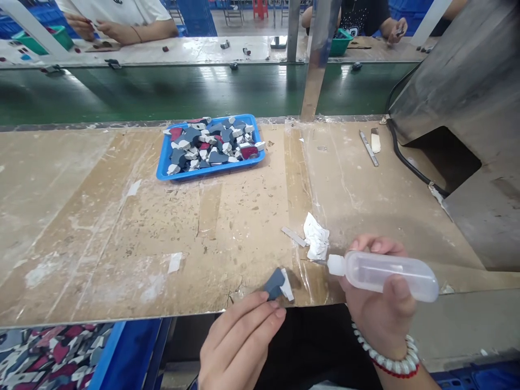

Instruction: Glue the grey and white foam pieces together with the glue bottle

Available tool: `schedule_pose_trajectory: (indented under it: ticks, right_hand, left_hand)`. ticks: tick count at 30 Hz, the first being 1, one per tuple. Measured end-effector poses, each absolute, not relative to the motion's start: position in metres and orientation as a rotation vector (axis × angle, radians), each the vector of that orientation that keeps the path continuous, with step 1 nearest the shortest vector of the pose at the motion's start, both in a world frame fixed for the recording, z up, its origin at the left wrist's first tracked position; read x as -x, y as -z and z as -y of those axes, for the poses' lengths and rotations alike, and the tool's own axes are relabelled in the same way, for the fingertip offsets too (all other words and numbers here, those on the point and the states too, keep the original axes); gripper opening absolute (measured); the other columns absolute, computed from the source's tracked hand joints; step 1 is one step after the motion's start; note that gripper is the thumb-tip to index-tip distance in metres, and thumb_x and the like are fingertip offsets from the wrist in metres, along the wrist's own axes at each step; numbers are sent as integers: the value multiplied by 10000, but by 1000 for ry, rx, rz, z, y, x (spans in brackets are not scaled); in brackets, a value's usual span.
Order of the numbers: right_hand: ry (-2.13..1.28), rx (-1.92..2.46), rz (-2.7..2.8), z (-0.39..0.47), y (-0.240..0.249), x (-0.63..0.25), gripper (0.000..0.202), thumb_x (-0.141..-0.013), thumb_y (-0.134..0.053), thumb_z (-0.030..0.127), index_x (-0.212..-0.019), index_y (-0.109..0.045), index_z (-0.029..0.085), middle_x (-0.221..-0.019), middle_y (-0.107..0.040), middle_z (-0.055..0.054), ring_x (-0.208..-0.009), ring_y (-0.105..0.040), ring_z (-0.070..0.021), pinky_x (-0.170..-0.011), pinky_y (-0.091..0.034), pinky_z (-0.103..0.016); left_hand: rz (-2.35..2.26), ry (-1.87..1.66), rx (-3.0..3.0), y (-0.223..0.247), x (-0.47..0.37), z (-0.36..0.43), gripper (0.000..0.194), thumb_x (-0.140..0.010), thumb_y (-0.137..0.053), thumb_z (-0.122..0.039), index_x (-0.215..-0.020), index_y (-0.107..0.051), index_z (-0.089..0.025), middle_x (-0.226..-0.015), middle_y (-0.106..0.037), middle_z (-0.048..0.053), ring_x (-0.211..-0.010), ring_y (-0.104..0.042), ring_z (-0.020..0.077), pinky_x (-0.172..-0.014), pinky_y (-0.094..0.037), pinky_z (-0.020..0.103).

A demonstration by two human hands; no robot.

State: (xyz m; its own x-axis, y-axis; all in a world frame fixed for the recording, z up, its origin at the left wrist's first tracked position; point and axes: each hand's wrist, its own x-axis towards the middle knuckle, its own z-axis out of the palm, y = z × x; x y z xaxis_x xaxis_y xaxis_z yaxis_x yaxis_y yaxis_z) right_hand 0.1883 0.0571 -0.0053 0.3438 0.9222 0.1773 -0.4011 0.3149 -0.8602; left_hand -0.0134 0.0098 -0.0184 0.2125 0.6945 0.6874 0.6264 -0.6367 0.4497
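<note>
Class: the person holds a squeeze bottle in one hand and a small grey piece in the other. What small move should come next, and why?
Probably bring the bottle nozzle left onto the grey piece: the right hand aims it that way, but a gap remains.

Bin of pieces [52, 352] edge-cropped

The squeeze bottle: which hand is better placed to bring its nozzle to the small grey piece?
Probably the right hand: it holds the squeeze bottle, nozzle pointing at the grey piece, which the left hand pinches.
</note>
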Motion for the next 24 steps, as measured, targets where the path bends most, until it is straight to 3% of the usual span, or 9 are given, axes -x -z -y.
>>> schedule_pose_trajectory:
  ticks: [3,8,14,24]
  right_hand:
    - [-1016,806,869,-57,7,-188,281,-845,-790,446,-969,-628,253,-909,-576,-30,-676,-535,-150,-443,-419,-216]
    - [-928,831,1005,-53,9,-186,257,-876,-762,422,-980,-607,245,-906,-576,-17,-784,-577,-172,-651,-526,-275]
    - [-856,877,1005,-50,10,-185,231,-904,-722,421,-953,-597,233,-867,-572,-8,-726,-569,-155,-597,-505,-253]
    - [-771,939,1117,-50,13,-184,260,-891,-756,428,-959,-605,228,-882,-603,-2,-793,-599,-147,-691,-523,-245]
  left_hand:
    - [-1233,-1261,-2511,14,23,-10,222,-1017,-543,-31,-1042,-748,-111,-1038,-767,60,-1070,-711,196,-928,-604,318]
    - [-1172,-1389,-2375,4,18,-27,220,-856,-712,62,-984,-746,-114,-994,-757,48,-1004,-710,180,-942,-580,334]
    - [-1189,-1146,-2489,-5,15,-47,222,-953,-705,-108,-1173,-718,-133,-1208,-744,55,-1170,-675,177,-1056,-549,306]
    - [-1253,-1061,-2786,-7,19,-48,96,-973,-668,-70,-1065,-692,-77,-1145,-771,94,-1007,-756,162,-906,-603,246]
